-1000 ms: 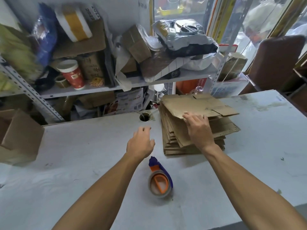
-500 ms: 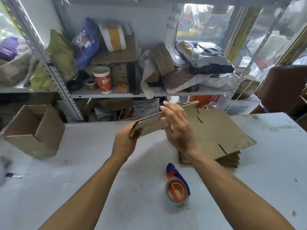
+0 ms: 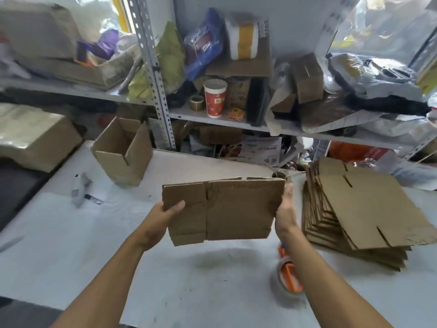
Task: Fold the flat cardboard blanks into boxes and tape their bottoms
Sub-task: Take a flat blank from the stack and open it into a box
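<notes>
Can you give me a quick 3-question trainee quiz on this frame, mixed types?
1. True or false: the flat blank is held by both hands.
2. The tape dispenser lies: A) under the right forearm B) inside the open box C) on the stack of blanks
3. Which hand's thumb lies across the blank's front face?

Key: 1 true: left hand, right hand. 2 A. 3 left.

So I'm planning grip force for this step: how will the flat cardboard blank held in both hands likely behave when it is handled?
The cardboard blank probably stays fairly stiff: it spans between the left hand and right hand without sagging. It seems light, held only at its edges. It will likely bend easily along the vertical crease left of centre.
</notes>
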